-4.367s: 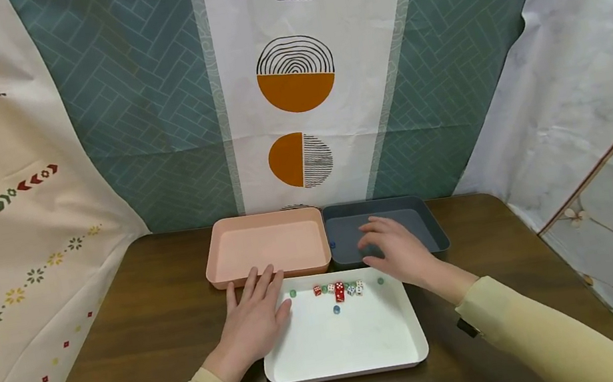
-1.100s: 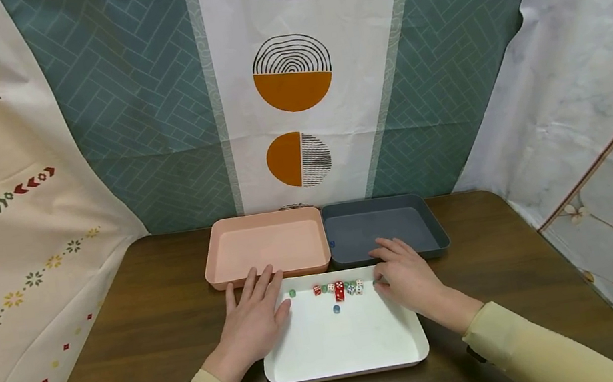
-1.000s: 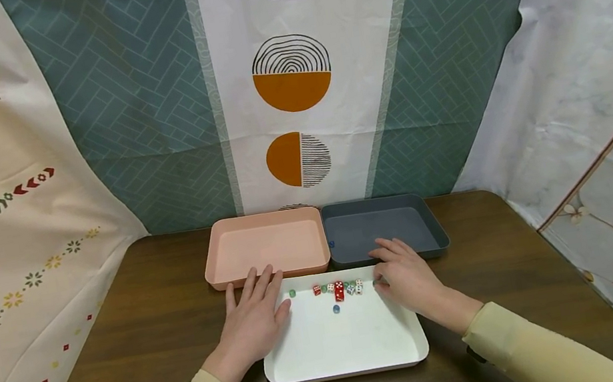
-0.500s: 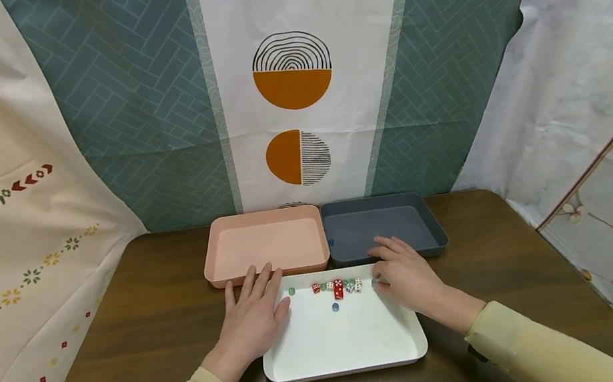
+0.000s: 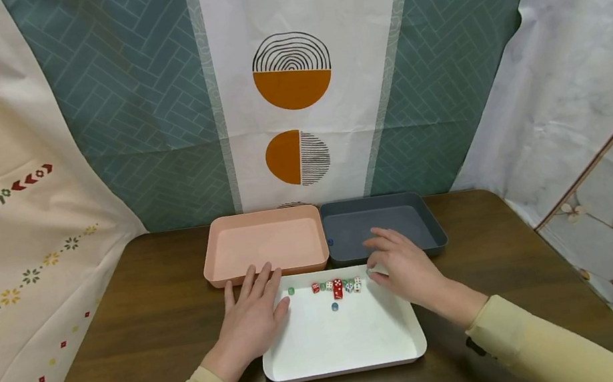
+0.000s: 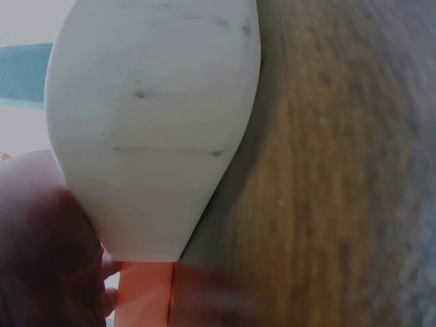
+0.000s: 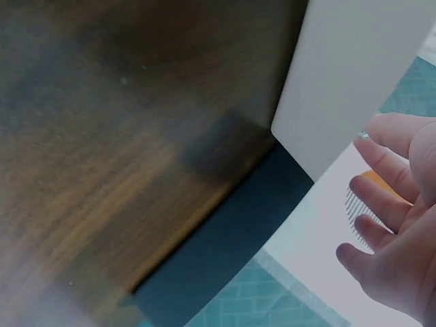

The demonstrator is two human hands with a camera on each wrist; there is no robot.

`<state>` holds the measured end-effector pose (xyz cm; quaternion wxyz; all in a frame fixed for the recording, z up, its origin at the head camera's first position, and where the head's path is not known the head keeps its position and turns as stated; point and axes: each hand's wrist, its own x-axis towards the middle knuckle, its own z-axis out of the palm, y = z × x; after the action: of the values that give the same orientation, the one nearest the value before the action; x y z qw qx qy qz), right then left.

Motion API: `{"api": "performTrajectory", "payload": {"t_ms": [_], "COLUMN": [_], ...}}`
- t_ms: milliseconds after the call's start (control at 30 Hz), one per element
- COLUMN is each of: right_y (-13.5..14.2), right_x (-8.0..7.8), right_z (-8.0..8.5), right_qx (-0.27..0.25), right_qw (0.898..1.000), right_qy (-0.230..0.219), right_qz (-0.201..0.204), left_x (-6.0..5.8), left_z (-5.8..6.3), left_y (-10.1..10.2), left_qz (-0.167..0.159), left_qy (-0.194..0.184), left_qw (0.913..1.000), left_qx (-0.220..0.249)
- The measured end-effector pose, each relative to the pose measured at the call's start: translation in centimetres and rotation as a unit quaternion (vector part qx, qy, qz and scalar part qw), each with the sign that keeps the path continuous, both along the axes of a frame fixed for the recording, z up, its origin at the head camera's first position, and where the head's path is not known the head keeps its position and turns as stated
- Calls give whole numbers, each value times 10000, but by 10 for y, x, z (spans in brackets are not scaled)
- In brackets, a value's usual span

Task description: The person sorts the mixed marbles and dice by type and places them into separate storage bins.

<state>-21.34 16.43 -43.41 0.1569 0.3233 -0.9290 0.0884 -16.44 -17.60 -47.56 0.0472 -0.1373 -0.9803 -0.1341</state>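
A shallow white tray [image 5: 345,347] holds a row of red dice [image 5: 338,292] and white dice [image 5: 357,287] near its far side. Among them sit small green pieces, one apart at the left [image 5: 291,291], and a small round blue piece [image 5: 335,306] lies closer to me. My right hand [image 5: 411,268] pinches a small green piece [image 5: 370,271] between thumb and index finger, just over the tray's far right part; the other fingers reach toward the navy tray. My left hand [image 5: 252,322] rests with spread fingers at the white tray's left edge, fingertips at the pink tray.
Behind the white tray stand a pink tray [image 5: 263,245] and a navy tray [image 5: 385,225], side by side. A small blue piece [image 5: 330,242] lies inside the navy one, at its left wall. A patterned cloth [image 5: 164,106] hangs behind the brown table [image 5: 127,356].
My right hand came down from over the navy tray to the green piece at the row's right end, and now lifts slightly with it pinched. My left hand stays in place.
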Motion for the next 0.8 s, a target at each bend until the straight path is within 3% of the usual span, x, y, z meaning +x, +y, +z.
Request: {"api": "performTrajectory", "payload": {"t_ms": [800], "right_y": [-1], "right_x": [-27], "right_z": [5], "right_qx": [-464], "right_qw": [9970], "right_qy": [-537], "right_qz": [-317], "left_x": [3], "left_z": [4], "left_y": [1], "left_qz": [4], "left_qy": [-9], "left_qw": [10000], "left_qx": [64]}}
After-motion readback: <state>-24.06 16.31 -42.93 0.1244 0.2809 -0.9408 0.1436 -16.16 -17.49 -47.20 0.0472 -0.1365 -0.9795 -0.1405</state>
